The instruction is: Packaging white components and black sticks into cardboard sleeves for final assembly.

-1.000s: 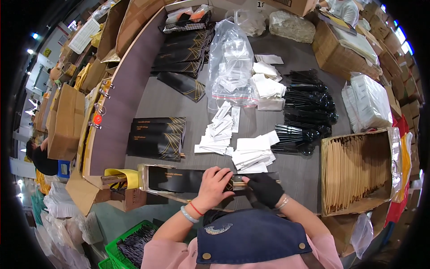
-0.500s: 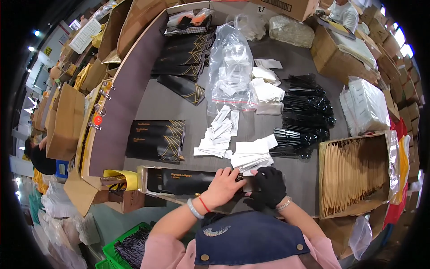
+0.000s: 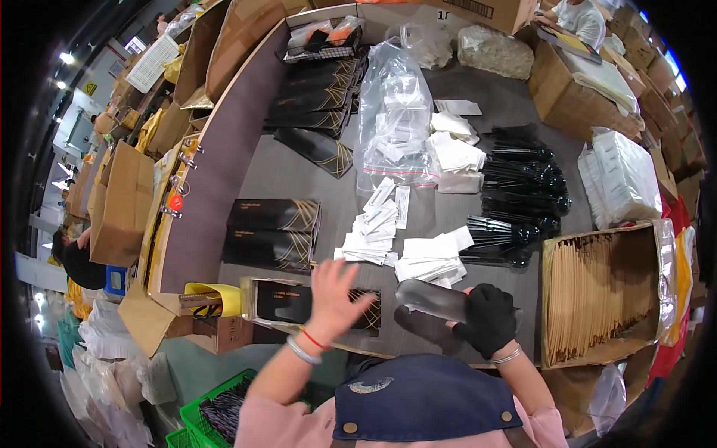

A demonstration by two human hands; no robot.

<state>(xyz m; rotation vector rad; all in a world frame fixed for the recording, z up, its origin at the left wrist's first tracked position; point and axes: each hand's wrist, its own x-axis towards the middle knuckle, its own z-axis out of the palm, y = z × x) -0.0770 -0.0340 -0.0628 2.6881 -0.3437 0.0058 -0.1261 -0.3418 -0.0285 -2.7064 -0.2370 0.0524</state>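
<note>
My left hand (image 3: 336,297) is raised with its fingers spread and holds nothing. It hovers over a flat black packet with gold lines (image 3: 287,302) that lies in an open carton at the table's front edge. My right hand (image 3: 489,319), in a black glove, grips a long glossy black sleeve (image 3: 432,297) by its right end. The sleeve sits just above the grey table (image 3: 328,187), to the right of the packet. Stacks of white napkins (image 3: 433,257) and white sachets (image 3: 376,224) lie just beyond both hands.
Two stacked black packets (image 3: 272,235) lie left of centre, with more at the back (image 3: 317,97). Black plastic cutlery (image 3: 523,187) is piled at the right beside a clear bag (image 3: 396,127). A cardboard box of brown paper sleeves (image 3: 597,299) stands at the right. Another person (image 3: 75,257) works far left.
Both hands were together on the black packet at the front edge. Now my left hand has lifted and spread open, and my right hand has drawn a black sleeve off to the right.
</note>
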